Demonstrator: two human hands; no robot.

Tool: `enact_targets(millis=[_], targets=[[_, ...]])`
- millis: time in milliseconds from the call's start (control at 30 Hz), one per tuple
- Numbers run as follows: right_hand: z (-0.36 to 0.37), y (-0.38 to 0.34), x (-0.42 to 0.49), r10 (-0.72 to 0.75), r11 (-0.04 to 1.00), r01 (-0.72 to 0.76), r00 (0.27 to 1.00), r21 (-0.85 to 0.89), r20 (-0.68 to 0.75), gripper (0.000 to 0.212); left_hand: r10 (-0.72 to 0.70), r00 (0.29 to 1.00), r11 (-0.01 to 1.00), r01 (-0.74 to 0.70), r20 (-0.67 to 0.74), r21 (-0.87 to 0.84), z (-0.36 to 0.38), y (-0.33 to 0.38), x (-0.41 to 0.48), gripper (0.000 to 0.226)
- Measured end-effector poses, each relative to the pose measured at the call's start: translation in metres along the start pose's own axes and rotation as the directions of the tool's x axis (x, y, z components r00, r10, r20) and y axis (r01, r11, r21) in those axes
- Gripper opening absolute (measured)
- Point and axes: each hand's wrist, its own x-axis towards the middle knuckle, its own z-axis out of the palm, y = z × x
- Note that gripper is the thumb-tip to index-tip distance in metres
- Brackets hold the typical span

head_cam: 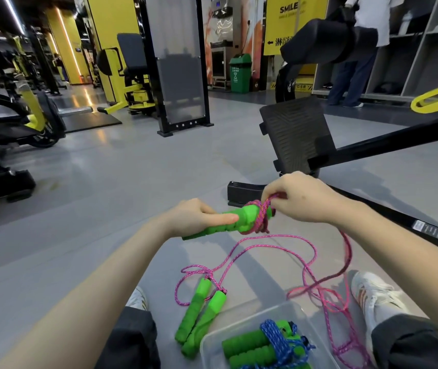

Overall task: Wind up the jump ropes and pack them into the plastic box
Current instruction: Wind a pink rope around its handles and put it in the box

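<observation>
Two hands winding: your left hand (199, 217) grips green handles (222, 225) as spool, right hand (301, 198) pinches pink rope (261, 219) to loop it; plastic box (239, 322) close for packing.

Glossy grey floor (122, 166), yellow pillars (114, 25), black-and-yellow gym machines (130, 78), green bin (240, 73)

bright, even gym light here. ceiling strip lights (12, 12) glow far up-left of the plastic box (242, 322), and their warm glare streaks the glossy floor (132, 166) well above it. soft shadows cross the floor just above the box. edges bend, wide-angle style. the pink rope (347, 251) up-right of the box looks smeared.
</observation>
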Motion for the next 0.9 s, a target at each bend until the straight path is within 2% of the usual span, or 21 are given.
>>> enact_targets(millis=[133, 233, 300, 367, 400, 467, 500, 533, 600, 633, 700, 767, 833, 900], targets=[[0.008, 0.011, 0.001, -0.114, 0.992, 0.119, 0.988, 0.040, -0.103, 0.029, 0.063, 0.992, 0.998, -0.062, 0.113, -0.013, -0.004, 0.005, -0.004, 0.062], [0.012, 0.013, 0.001, -0.272, 0.954, 0.274, 0.962, 0.119, -0.037, 0.034, 0.076, 0.979, 0.996, -0.081, 0.191, 0.020, -0.001, 0.009, -0.007, 0.060], [0.018, 0.011, 0.003, -0.326, 0.932, 0.324, 0.945, 0.165, -0.015, 0.042, 0.097, 0.965, 0.994, -0.105, 0.244, 0.021, 0.002, 0.017, -0.011, 0.050], [0.021, 0.015, 0.006, -0.279, 0.897, 0.269, 0.960, 0.350, -0.023, 0.049, 0.151, 0.948, 0.988, -0.135, 0.281, -0.075, 0.002, 0.026, -0.015, 0.045], [0.021, 0.019, 0.004, -0.261, 0.847, 0.227, 0.965, 0.480, 0.004, 0.047, 0.185, 0.941, 0.979, -0.152, 0.285, -0.136, 0.001, 0.029, -0.018, 0.045], [0.020, 0.026, -0.004, -0.278, 0.736, 0.173, 0.959, 0.655, 0.058, 0.026, 0.259, 0.931, 0.941, -0.183, 0.257, -0.286, -0.005, 0.033, -0.023, 0.049], [0.022, 0.027, -0.008, -0.264, 0.757, 0.161, 0.962, 0.634, 0.070, 0.012, 0.278, 0.933, 0.918, -0.188, 0.229, -0.349, -0.008, 0.034, -0.024, 0.051], [0.025, 0.027, -0.011, -0.222, 0.802, 0.119, 0.969, 0.586, 0.107, 0.015, 0.273, 0.942, 0.903, -0.181, 0.195, -0.389, -0.010, 0.033, -0.023, 0.052], [0.038, 0.021, -0.014, -0.068, 0.906, -0.058, 0.957, 0.418, 0.281, 0.024, 0.207, 0.970, 0.905, -0.141, 0.126, -0.402, -0.010, 0.031, -0.019, 0.054], [0.045, 0.017, -0.014, -0.014, 0.907, -0.144, 0.929, 0.396, 0.369, 0.018, 0.164, 0.982, 0.912, -0.115, 0.094, -0.393, -0.008, 0.029, -0.016, 0.056], [0.054, 0.010, -0.013, -0.008, 0.831, -0.261, 0.877, 0.491, 0.480, 0.005, 0.081, 0.996, 0.919, -0.060, 0.040, -0.390, -0.002, 0.022, -0.010, 0.056], [0.050, 0.011, -0.012, -0.016, 0.755, -0.355, 0.830, 0.551, 0.557, 0.007, 0.001, 1.000, 0.915, -0.005, -0.010, -0.403, 0.001, 0.017, -0.008, 0.052], [0.039, 0.013, -0.012, -0.049, 0.762, -0.378, 0.775, 0.525, 0.630, 0.008, -0.062, 0.995, 0.921, 0.029, -0.074, -0.388, 0.001, 0.011, -0.004, 0.057], [0.026, 0.010, -0.013, -0.065, 0.818, -0.346, 0.738, 0.459, 0.672, 0.009, -0.091, 0.982, 0.969, 0.048, -0.168, -0.242, 0.004, 0.004, 0.001, 0.061]])
